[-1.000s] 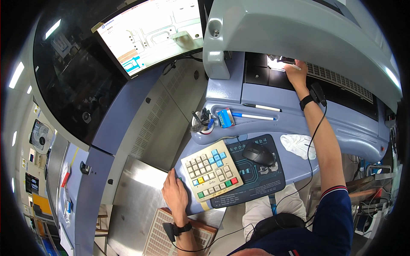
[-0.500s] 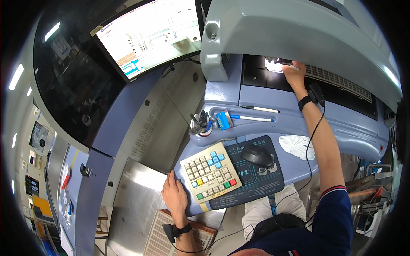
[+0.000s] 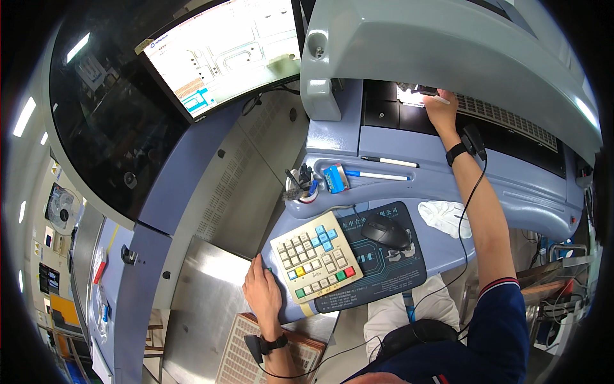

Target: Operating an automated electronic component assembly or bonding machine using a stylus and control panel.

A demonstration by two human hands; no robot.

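Note:
My right hand (image 3: 441, 107) reaches far forward into the lit opening of a grey-blue machine (image 3: 448, 51) and grips a small thin tool (image 3: 430, 93) at a bright spot there. My left hand (image 3: 262, 293) rests flat on the near left edge of the blue console (image 3: 332, 137), just left of a beige keypad with coloured keys (image 3: 316, 257). Both wrists wear dark bands with cables.
A black mouse (image 3: 385, 231) sits on a dark mat (image 3: 384, 269). Two pens (image 3: 389, 162) lie in the console tray beside a small blue box (image 3: 335, 178) and a cup of tools (image 3: 300, 185). A white cloth (image 3: 446, 216) lies right. A monitor (image 3: 224, 54) stands upper left; a perforated tray (image 3: 256, 355) lies below.

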